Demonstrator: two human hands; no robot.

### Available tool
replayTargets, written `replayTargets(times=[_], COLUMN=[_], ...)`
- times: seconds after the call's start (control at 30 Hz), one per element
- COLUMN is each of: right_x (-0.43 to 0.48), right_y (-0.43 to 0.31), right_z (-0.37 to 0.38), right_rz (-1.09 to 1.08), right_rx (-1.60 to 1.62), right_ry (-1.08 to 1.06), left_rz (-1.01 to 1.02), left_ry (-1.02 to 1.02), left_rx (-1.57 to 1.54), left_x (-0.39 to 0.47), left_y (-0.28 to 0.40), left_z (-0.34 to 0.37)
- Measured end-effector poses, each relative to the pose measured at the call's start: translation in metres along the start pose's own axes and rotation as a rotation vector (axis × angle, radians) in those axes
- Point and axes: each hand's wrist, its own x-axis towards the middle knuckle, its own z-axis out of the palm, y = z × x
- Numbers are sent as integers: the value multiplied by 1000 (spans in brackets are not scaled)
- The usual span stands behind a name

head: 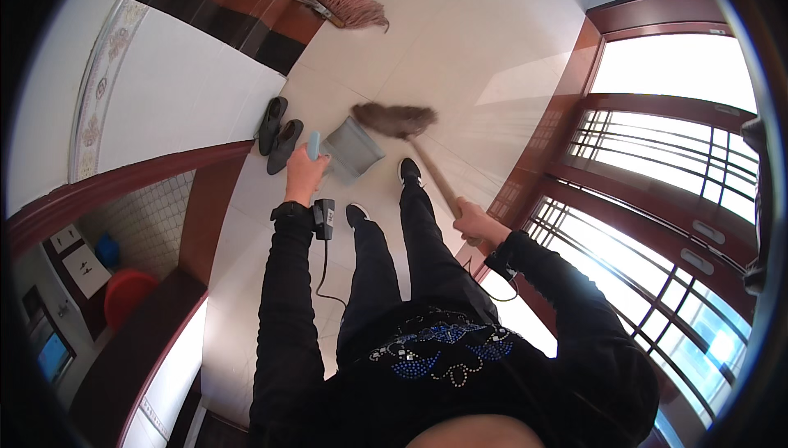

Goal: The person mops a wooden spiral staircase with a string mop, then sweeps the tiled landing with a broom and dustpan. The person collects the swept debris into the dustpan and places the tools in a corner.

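My left hand (305,171) is closed around the light blue handle (314,146) of a dustpan. The grey pan (354,149) of that dustpan is at the floor, just right of the hand. My right hand (477,223) grips the long handle (436,171) of a broom. The broom's dark, blurred head (397,119) lies at the upper right edge of the pan; whether the two touch I cannot tell. A black device with a cable (324,219) is at my left wrist, and another cable hangs by the right wrist.
A pair of dark shoes (280,134) stands by the white wall (191,72) left of the dustpan. A mop with pink strands (345,2) lies across the upper left. Wooden-framed glass doors (652,183) line the right. A doorway at left shows a red basin (128,297).
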Motion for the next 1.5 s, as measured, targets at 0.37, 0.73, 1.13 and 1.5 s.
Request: replayTargets(times=[0.37, 0.73, 1.13, 1.5], right_x=[-71, -43, -48, -111], right_y=[28, 78, -16, 67], right_z=[-49, -102, 55, 12], right_rz=[41, 15, 40, 53], right_rx=[478, 619, 51, 693], right_ry=[-170, 136, -19, -57], left_rz=[15, -46, 55, 81], left_ry=[-51, -70, -121, -84], left_rx=[-109, -72, 6, 58], left_x=[-17, -63, -49, -86], left_y=[-31, -76, -77, -107], left_z=[0, -19, -20, -30])
